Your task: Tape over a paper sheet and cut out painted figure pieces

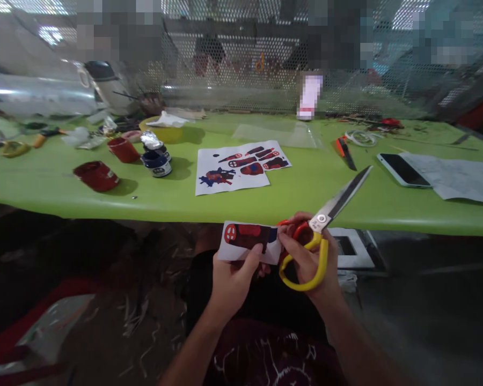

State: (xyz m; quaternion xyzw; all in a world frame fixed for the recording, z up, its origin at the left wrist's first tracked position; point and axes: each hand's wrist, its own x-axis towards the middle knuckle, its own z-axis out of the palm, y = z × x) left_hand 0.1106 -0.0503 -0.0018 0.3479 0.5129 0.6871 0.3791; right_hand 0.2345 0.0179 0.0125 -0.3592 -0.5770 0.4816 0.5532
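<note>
My left hand [232, 284] pinches a small piece of white paper [273, 254] from below, its thumb lying on the printed face. A dark shape with a red panel and a red-and-white round end is printed on it. My right hand [326, 262] is closed round a pair of scissors [321, 219] with yellow and red handles. The blades point up and to the right, away from the paper, and look closed together. Fingertips of the right hand are at the paper's right edge; whether they grip it I cannot tell. Beyond lies a printed sheet [241, 179] with similar dark red and blue shapes.
On the green tabletop [177, 206] stand red pots [96, 177], a dark blue paint jar [156, 163] and a yellow bowl [173, 131]. To the right lie an orange-handled cutter [345, 153], a phone [402, 169] and a crumpled paper [467, 174]. Perforated metal rises behind.
</note>
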